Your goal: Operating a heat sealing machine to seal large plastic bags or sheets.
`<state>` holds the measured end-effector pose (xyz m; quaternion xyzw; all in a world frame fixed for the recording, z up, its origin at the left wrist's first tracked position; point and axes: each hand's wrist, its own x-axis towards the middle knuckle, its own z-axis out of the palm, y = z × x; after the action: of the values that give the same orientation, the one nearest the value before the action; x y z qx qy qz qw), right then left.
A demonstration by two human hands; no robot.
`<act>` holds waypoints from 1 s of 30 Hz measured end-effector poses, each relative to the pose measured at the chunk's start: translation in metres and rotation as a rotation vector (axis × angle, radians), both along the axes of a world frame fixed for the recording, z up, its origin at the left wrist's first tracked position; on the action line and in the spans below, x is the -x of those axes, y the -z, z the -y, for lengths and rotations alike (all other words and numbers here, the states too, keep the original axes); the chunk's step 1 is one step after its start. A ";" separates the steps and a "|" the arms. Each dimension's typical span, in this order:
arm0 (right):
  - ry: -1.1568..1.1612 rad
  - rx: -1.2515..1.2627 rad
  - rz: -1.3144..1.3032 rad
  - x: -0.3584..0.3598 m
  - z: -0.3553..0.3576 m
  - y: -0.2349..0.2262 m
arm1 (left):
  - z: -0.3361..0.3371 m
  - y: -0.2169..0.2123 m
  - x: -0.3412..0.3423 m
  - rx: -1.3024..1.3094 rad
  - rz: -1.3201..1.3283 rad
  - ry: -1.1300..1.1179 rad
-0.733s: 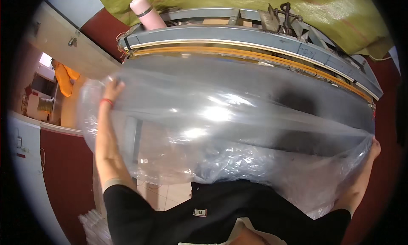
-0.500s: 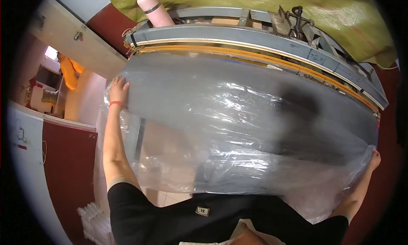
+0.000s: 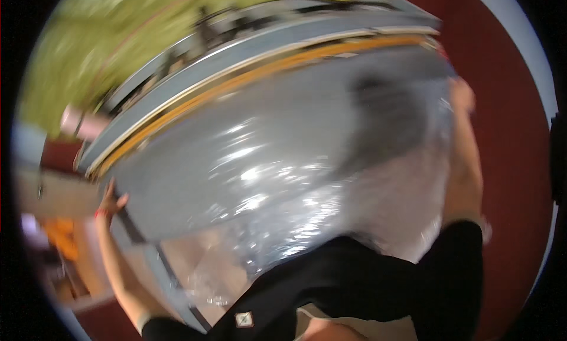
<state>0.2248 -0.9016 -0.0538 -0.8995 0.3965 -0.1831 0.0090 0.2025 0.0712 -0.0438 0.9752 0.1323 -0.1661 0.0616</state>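
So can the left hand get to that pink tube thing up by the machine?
Probably yes. The left hand grips the clear plastic sheet's edge; the blurry pink tube sits above it past the grey machine edge, with nothing visibly between.

A workshop or packing floor: a long grey machine (image 3: 236,63) with an orange strip (image 3: 283,63) spans the view, clear plastic sheeting (image 3: 266,181) spread across its worktop above a dark red floor (image 3: 508,134).

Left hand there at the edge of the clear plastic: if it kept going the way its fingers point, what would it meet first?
Probably the grey and orange machine bar above the table; the left hand points up along the clear plastic sheet. The picture is blurred, so depth is uncertain.
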 end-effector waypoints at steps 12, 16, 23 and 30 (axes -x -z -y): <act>-0.042 0.032 0.228 0.004 0.038 0.029 | 0.574 -0.056 0.062 1.725 -0.420 0.559; -0.054 0.033 0.224 -0.002 0.032 0.030 | 0.680 0.011 0.135 1.365 -0.121 0.437; -0.042 0.016 0.163 0.000 0.035 0.025 | 0.624 -0.024 0.097 1.902 -0.808 0.668; -0.017 0.004 0.128 0.004 0.030 0.014 | 0.391 -0.101 0.083 2.845 0.151 0.472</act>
<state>0.2204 -0.9321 -0.0682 -0.8894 0.3868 -0.2412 0.0340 0.1193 -0.3200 0.0577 0.0931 -0.3070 -0.1097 0.9408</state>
